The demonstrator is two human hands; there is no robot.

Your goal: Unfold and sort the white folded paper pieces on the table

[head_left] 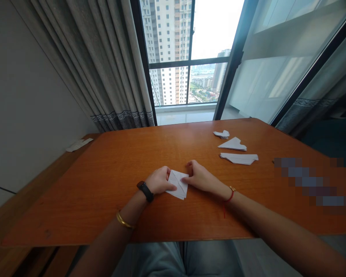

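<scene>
A small folded white paper (179, 184) lies on the orange-brown wooden table (109, 184), near its front middle. My left hand (159, 180), with a black watch and a gold bangle on that arm, is curled and pressed on the paper's left edge. My right hand (199, 177), a red string at its wrist, holds the paper's right edge with bent fingers. Creases run across the paper between the two hands.
Three folded white paper pieces lie at the back right of the table: a small one (222, 134), a triangular one (233, 144) and a long one (238, 158). A white slip (78, 144) rests on the ledge at left. Curtains and a window stand behind.
</scene>
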